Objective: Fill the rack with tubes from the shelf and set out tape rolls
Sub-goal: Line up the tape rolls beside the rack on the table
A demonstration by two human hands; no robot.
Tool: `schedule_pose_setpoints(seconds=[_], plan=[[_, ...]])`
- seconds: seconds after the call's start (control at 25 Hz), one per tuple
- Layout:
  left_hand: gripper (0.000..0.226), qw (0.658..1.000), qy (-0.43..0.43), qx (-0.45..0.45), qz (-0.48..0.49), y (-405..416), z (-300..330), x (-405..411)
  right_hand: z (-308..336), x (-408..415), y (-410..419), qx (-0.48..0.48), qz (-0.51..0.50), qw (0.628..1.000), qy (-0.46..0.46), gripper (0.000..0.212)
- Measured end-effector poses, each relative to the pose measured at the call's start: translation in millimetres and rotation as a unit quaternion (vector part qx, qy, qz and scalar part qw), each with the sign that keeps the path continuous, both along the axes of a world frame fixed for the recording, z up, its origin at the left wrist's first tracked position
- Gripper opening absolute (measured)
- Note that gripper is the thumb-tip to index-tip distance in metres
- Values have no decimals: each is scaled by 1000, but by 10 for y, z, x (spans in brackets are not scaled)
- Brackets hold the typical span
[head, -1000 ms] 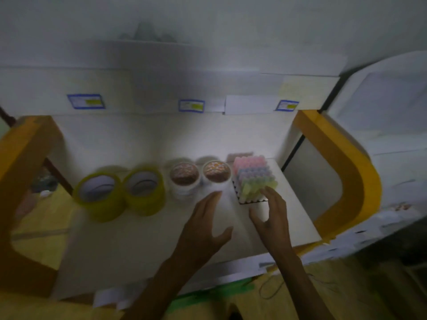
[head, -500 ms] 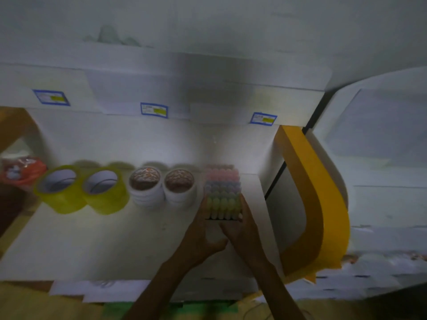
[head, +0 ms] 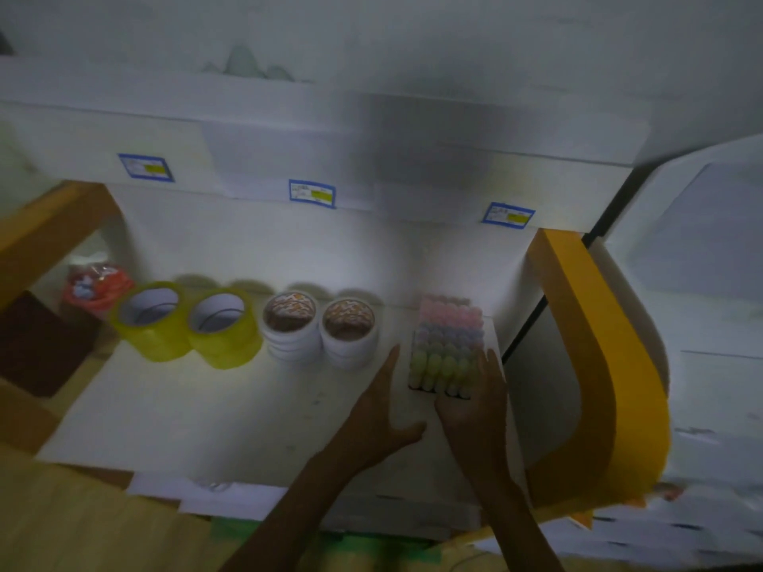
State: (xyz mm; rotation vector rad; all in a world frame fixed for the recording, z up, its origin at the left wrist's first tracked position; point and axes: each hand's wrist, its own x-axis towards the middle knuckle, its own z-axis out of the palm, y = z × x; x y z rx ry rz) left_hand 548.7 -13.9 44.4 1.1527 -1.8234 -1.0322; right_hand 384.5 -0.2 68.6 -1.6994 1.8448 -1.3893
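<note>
At the shelf's right end, the tube rack (head: 448,344) sits between both spread hands.
Right hand (head: 475,410) touches its near right corner; left hand (head: 377,419) flanks it, holding nothing.

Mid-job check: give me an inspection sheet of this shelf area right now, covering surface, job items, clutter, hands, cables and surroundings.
Surface: white shelf, dimly lit, a few small marks.
Job's things: tube rack at the right end, filled with pink, purple and green-yellow tubes; two yellow tape rolls side by side at the left; two white tape stacks beside them.
Clutter: red-orange bag beyond the shelf's left end.
Hands: left hand open, just left of the rack; right hand open, fingers at the rack's near right corner.
Cables: a thin pale line by the bottom edge, too unclear to name.
Surroundings: three blue-bordered labels on the ledge above; yellow frame at the right.
</note>
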Motion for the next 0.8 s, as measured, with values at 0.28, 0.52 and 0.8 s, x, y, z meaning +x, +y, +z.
schedule_pose_setpoints(seconds=[0.28, 0.52, 0.8], plan=[[74, 960, 16, -121, 252, -5, 49, 1051, -30, 846, -34, -69, 57, 994, 59, 64], [111, 974, 48, -4, 222, -331, -206, 1535, -394, 1270, -422, 106, 63, 984, -128, 106], [116, 977, 57, 4, 206, -652, -368, 1554, -439, 1266, -705, 131, 71, 975, -162, 95]])
